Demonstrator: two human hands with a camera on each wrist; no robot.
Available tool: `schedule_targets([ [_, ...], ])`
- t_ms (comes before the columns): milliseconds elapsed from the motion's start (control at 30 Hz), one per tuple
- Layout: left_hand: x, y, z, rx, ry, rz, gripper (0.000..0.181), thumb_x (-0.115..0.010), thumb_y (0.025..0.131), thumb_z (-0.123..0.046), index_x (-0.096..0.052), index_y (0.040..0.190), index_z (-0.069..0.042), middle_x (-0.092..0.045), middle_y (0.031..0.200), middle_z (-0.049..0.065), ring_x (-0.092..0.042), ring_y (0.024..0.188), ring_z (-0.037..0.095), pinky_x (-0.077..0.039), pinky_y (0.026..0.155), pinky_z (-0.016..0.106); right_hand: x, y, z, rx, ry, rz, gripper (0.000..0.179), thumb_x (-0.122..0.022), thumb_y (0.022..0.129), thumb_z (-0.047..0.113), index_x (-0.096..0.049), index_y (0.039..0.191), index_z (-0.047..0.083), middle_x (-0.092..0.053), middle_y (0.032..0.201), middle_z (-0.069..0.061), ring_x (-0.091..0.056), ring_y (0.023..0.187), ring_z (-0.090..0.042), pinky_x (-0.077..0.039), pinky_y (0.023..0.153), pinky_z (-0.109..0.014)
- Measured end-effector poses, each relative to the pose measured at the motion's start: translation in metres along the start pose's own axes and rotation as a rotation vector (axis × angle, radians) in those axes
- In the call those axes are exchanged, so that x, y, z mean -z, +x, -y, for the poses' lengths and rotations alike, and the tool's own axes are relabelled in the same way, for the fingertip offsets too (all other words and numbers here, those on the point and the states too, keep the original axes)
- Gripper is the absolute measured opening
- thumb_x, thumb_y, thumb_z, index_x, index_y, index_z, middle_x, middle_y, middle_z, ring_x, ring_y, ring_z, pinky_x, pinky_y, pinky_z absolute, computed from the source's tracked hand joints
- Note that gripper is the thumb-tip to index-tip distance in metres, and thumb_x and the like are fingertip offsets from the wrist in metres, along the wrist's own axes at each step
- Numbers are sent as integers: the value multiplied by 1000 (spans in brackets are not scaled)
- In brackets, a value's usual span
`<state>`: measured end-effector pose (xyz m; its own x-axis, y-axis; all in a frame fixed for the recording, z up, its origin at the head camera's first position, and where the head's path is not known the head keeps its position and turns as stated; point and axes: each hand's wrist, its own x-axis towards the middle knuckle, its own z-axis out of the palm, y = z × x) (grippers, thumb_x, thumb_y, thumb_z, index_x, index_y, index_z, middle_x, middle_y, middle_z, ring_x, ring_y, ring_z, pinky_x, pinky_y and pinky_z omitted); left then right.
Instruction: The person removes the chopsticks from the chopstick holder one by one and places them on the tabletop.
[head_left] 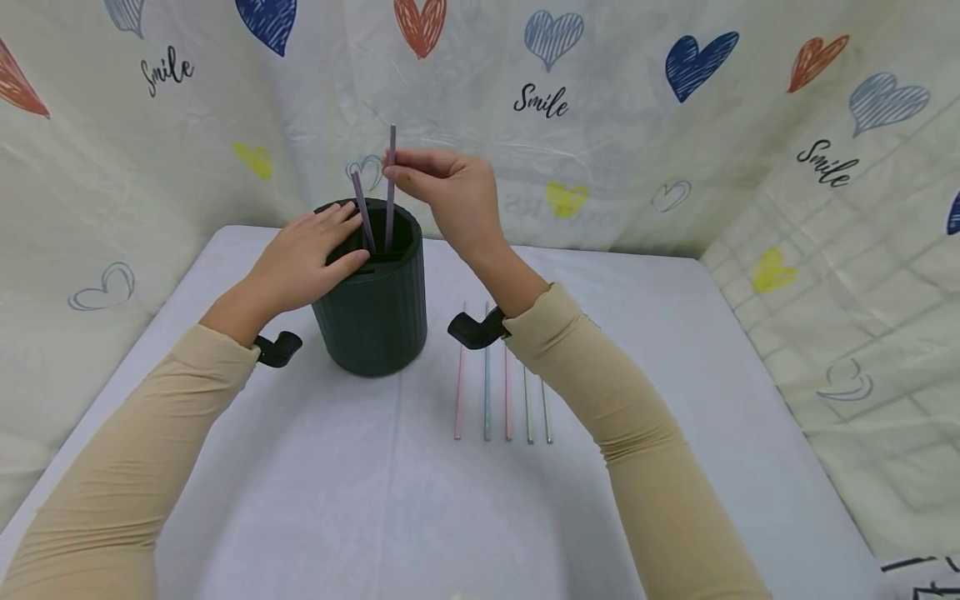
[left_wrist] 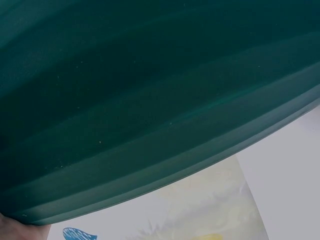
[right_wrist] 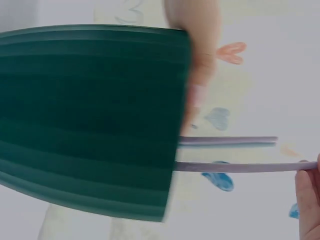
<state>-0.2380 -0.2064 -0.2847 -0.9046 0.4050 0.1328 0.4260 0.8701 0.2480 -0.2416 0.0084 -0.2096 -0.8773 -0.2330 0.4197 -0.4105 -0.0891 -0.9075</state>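
A dark green ribbed holder (head_left: 371, 321) stands upright on the table, and its wall fills most of the left wrist view. My left hand (head_left: 300, 254) rests on its top with fairly straight fingers, the thumb lying along the near rim. Above the opening, my right hand (head_left: 462, 196) pinches a thin purple stick (head_left: 390, 212) near its upper end between thumb and fingertips. That stick's lower end is down inside the holder. Another purple stick (head_left: 363, 208) leans in the holder beside it, close to the left fingers. The right wrist view shows both sticks (right_wrist: 240, 167) protruding past the rim.
Several thin sticks (head_left: 487, 392), pink, blue, red and green, lie side by side on the white-covered table (head_left: 337, 500), partly under the right forearm. Behind the table hangs a curtain (head_left: 600, 167) printed with hearts. Each wrist wears a black camera mount (head_left: 476, 329).
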Motion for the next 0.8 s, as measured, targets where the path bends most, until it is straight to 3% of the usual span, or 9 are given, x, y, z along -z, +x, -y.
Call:
schedule_targets([
  [267,1,1,-1,7,10,10,69,-29,96,-54,-21,148,-9,-14,155,12,-12,143,31,-8,117,47,15,1,25,142,163,-44,23,-66,80,-6,-65,100,-16,-72,86,-10,-69,85,-15,-54,86,-32],
  [533,1,0,-3,9,20,18,68,-30,97,-52,-20,148,-9,-14,155,12,-12,143,31,-8,117,47,32,-5,53,239,193,-84,24,-63,81,-10,-63,103,-17,-72,88,-11,-70,88,-22,-54,86,-34],
  [800,1,0,-3,8,29,6,67,-30,97,-51,-22,148,-7,-16,155,13,-13,143,31,-9,117,47,53,-13,66,216,219,-120,21,-64,81,-8,-66,101,-13,-71,86,-11,-70,87,-24,-54,85,-34],
])
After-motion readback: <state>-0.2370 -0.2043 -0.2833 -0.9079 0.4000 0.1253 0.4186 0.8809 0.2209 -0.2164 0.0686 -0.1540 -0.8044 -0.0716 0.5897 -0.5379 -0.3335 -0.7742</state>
